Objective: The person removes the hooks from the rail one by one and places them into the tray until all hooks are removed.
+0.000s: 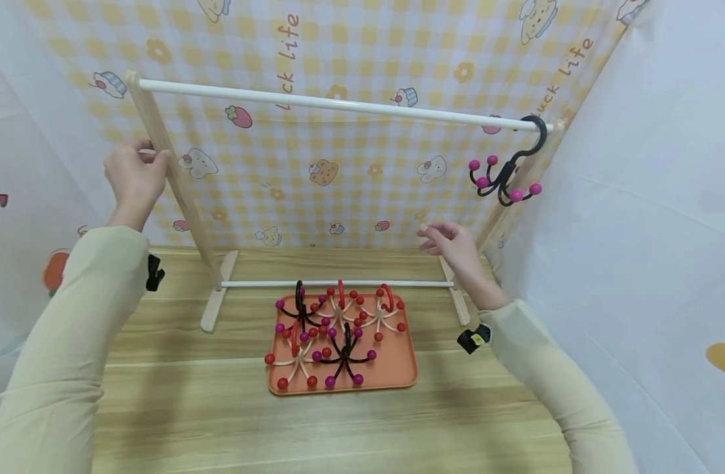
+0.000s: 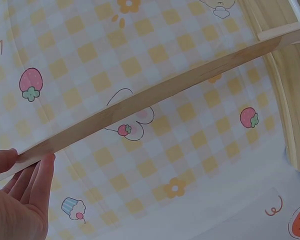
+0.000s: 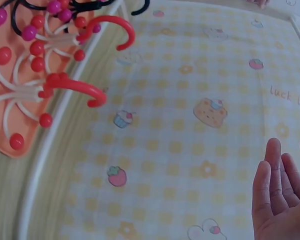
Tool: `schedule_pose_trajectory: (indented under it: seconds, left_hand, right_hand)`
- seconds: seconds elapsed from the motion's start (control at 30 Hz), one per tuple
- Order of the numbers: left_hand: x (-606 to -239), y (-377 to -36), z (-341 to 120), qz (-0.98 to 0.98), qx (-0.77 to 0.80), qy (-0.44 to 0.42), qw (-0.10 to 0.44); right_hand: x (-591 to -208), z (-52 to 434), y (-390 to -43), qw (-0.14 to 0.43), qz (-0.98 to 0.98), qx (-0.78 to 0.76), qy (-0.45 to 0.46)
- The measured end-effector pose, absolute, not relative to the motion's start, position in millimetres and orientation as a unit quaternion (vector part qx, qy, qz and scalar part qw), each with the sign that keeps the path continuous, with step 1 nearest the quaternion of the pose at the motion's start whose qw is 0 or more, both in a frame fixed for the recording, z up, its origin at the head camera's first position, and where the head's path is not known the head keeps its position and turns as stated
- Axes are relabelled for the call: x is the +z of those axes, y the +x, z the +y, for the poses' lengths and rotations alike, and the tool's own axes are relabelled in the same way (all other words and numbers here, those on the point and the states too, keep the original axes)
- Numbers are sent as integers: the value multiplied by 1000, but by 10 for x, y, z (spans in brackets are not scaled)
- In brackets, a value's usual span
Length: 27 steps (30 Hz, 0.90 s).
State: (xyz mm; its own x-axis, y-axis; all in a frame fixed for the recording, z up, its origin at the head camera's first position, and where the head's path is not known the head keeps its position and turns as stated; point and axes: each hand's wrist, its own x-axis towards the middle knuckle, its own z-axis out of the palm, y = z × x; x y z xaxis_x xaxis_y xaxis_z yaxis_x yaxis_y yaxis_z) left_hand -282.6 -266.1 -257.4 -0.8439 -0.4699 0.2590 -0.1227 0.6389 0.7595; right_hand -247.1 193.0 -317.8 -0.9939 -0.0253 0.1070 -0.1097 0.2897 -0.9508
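My left hand (image 1: 135,176) pinches the left wooden post (image 1: 183,197) of a rack, about a third of the way down. In the left wrist view the thumb lies on one side of the post and the fingers on the other. My right hand (image 1: 457,250) is in the air inside the right post, holding nothing, its fingers (image 3: 274,175) loosely extended. A black hook hanger (image 1: 506,176) with pink-balled arms hangs from the right end of the white top rail (image 1: 338,104). Below, several similar hangers lie on an orange tray (image 1: 394,368).
On the tray are white hangers (image 1: 381,315) with red hooks and red balls, and black hangers (image 1: 346,355) with pink balls. A white lower bar (image 1: 255,284) runs behind the tray between the rack's wooden feet (image 1: 213,309). A checked cloth (image 1: 350,197) hangs behind the rack.
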Motion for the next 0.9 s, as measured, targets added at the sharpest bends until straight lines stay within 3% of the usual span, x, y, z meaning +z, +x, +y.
schedule_pose_trajectory:
  seconds: [0.9]
  left_hand:
    - [-2584, -2821, -2666, -877, -390, 165, 226]
  right_hand:
    - [-2483, 2509, -2665, 157, -746, 646, 28]
